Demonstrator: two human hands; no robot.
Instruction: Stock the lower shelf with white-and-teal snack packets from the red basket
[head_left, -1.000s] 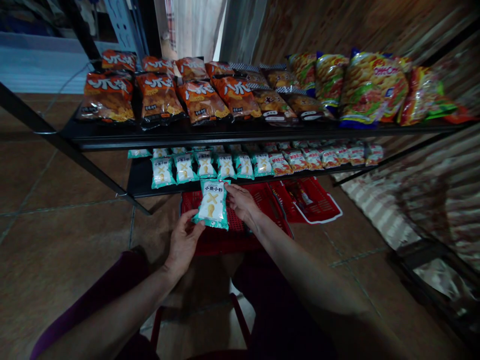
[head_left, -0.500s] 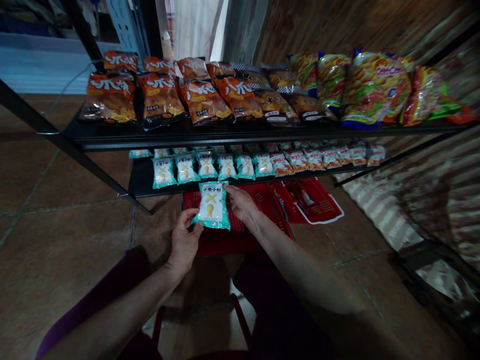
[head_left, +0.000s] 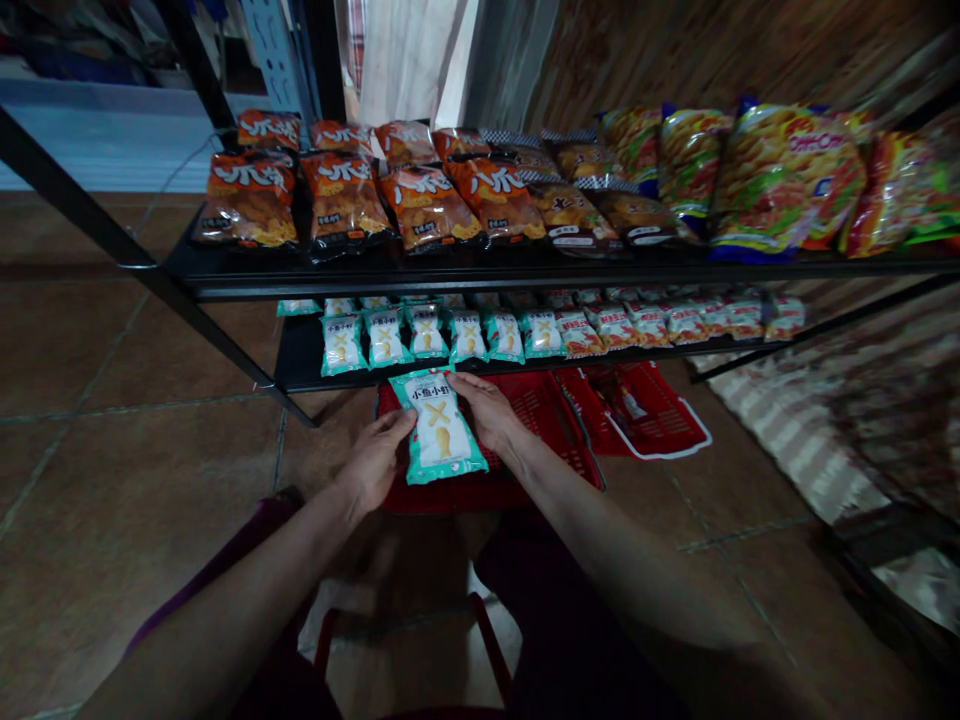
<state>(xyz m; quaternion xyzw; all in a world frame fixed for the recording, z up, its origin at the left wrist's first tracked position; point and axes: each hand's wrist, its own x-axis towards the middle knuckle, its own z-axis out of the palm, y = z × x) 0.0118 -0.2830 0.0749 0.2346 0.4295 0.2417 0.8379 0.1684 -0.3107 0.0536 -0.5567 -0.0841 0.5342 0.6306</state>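
Just below frame centre: teal-and-white snack bag (head_left: 439,430) (glossy, top leaning left), yellow shapes under dark characters; left hand (head_left: 381,457) gripping its left edge, right hand (head_left: 486,412) upper right.

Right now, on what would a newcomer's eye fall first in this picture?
Probably on the white-and-teal snack packet, held between left hand and right hand, seen against a red basket. Next may come the orange bags on the left part of the upper shelf.
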